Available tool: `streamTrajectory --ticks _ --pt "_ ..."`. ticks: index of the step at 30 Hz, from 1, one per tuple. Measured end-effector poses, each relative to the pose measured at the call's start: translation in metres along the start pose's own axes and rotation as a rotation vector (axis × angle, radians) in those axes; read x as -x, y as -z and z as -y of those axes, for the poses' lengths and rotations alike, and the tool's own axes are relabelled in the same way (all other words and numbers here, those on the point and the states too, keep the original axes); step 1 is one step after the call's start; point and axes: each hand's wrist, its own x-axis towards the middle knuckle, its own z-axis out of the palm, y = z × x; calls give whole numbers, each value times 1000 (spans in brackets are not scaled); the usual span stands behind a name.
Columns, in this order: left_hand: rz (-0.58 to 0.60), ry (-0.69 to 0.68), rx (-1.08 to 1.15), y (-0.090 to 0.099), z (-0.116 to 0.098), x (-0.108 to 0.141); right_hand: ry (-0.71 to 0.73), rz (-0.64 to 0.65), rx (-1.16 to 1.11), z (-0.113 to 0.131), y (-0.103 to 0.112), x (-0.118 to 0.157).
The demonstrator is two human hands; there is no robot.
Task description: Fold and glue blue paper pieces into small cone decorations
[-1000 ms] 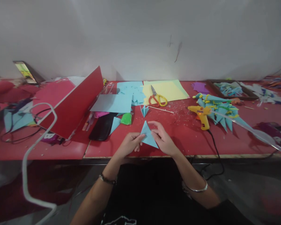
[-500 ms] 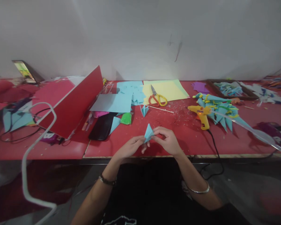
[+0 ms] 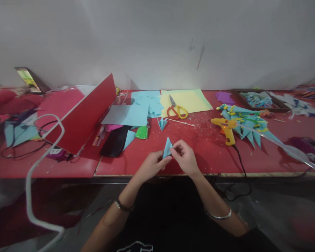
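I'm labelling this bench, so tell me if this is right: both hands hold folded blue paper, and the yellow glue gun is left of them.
The side is wrong: the head view shows the yellow glue gun to the right of the left hand and the right hand, not to their left. The rest stands: both hold folded blue paper.

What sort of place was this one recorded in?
Probably a craft workspace: a red tabletop against a wall, holding a yellow glue gun, scissors on pale yellow paper, and pieces of folded blue paper.
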Motion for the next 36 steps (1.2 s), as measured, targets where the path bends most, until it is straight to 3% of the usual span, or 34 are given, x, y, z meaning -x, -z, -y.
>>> streamTrajectory --ticks 4,13,17,21,28,32,36 --pt "-33 4 15 -3 3 -1 3 21 -25 2 0 0" --pt "39 91 148 -2 7 -2 -65 51 -147 1 -2 -1" --pt "57 79 178 -1 5 -2 -141 143 -185 2 0 -2" --pt "114 65 210 0 4 -2 -171 251 -115 3 5 -2" --pt "161 61 208 0 7 -1 -135 204 103 5 8 -1" --pt "116 61 102 1 10 -3 -120 162 211 3 7 0" --pt "-56 -2 -84 4 9 -5 -87 231 212 3 8 -2"
